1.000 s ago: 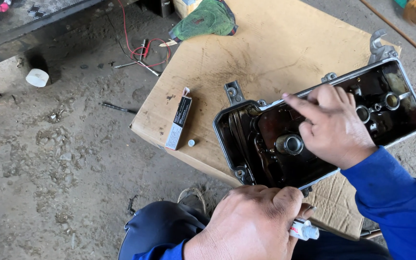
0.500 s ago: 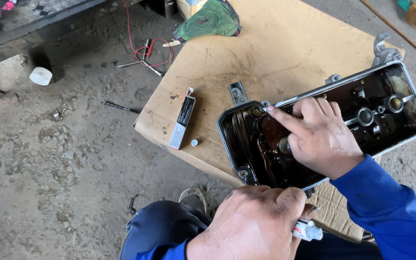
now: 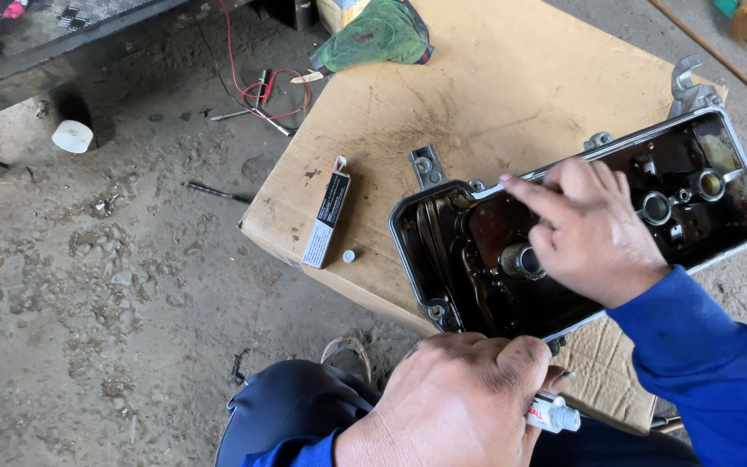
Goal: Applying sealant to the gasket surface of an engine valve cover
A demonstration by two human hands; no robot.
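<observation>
A dark, oily metal engine cover lies inside-up on a sheet of brown cardboard. My right hand rests over its middle, index finger stretched out and its tip touching the cover's far rim. My left hand is closed near the bottom of the view around a small white tube, whose nozzle sticks out to the right. A long black and white box and a small white cap lie on the cardboard left of the cover.
A green rag sits at the cardboard's far edge. Red wires and thin metal tools lie on the dirty concrete floor, with a white roll of tape further left. My blue-trousered knee is at the bottom.
My right hand has slid left along the cover's far rim, the index finger trailing on the edge. The left hand still grips the tube in the same place.
</observation>
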